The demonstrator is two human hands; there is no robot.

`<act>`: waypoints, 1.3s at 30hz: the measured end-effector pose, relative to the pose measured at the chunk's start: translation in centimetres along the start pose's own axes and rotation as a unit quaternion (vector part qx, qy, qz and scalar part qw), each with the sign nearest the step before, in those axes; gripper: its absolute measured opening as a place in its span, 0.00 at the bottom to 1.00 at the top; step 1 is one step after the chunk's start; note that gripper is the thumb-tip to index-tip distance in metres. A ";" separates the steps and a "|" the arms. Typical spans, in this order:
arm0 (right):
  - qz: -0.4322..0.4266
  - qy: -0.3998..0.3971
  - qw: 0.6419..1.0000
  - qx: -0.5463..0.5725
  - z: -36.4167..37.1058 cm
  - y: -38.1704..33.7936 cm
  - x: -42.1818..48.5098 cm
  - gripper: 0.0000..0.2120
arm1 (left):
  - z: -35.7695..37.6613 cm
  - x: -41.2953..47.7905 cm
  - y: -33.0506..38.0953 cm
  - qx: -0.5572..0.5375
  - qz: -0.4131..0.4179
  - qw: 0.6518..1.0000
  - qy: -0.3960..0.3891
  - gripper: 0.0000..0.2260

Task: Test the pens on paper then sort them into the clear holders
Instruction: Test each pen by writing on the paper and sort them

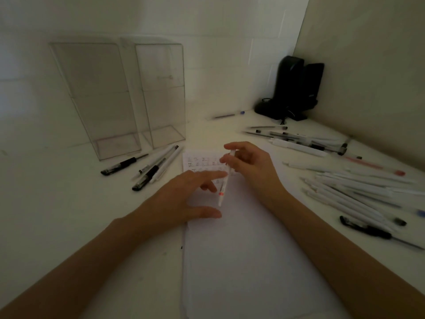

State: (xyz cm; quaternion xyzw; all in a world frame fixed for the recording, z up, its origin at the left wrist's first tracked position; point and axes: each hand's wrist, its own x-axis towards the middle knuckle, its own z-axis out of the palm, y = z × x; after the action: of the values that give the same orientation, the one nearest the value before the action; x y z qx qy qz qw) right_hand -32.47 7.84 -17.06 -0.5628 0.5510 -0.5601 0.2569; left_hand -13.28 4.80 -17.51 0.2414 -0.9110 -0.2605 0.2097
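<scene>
A white pen with a red band (224, 183) hangs tip-down over the paper (241, 249), its upper end pinched in the fingers of my right hand (249, 164). My left hand (184, 199) lies just left of the pen with fingers spread and relaxed, the forefinger reaching toward the barrel; whether it touches is unclear. Small test marks fill the paper's top edge. Two clear holders (99, 102) (161, 93) stand at the back left, and both look empty.
Several black and white pens (149, 169) lie in front of the holders. A large pile of pens (358, 194) spreads over the right side of the table. A black device with a cable (294, 88) stands in the back corner, a lone pen (227, 115) beside it.
</scene>
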 end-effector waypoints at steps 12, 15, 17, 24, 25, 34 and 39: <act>-0.061 -0.052 0.995 -0.052 0.6 -0.2 -0.1 0.17 | 0.1 0.2 -0.8 0.019 0.055 0.996 0.064 0.12; -0.047 0.003 0.998 -0.044 0.3 0.3 -0.1 0.21 | -1.0 0.1 -1.6 0.072 -0.001 0.976 0.205 0.11; -0.028 0.024 0.998 -0.044 0.2 0.7 0.1 0.20 | -1.9 -0.1 -2.5 0.121 -0.078 0.956 0.254 0.11; -0.008 0.040 0.997 -0.069 0.4 0.7 0.0 0.17 | -1.8 -0.3 -4.8 0.268 -0.226 0.905 0.239 0.06; -0.008 0.042 0.996 -0.075 0.4 0.5 -0.1 0.15 | -1.6 -0.2 -4.6 0.272 -0.214 0.908 0.238 0.06; 0.028 0.017 0.887 -0.460 -7.4 -1.1 -1.6 0.08 | 1.6 0.2 -0.4 0.176 -0.006 0.983 0.056 0.29; 0.121 -0.021 0.851 -0.510 -11.4 -1.1 -4.7 0.06 | 1.7 0.3 -1.2 0.165 -0.001 0.984 0.060 0.33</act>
State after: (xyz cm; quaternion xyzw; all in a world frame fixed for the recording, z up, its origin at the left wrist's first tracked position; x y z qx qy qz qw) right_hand -41.43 16.16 -14.92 -0.5552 0.8175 -0.1528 0.0113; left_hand -13.97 4.37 -19.49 0.2891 -0.9268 -0.0918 0.2213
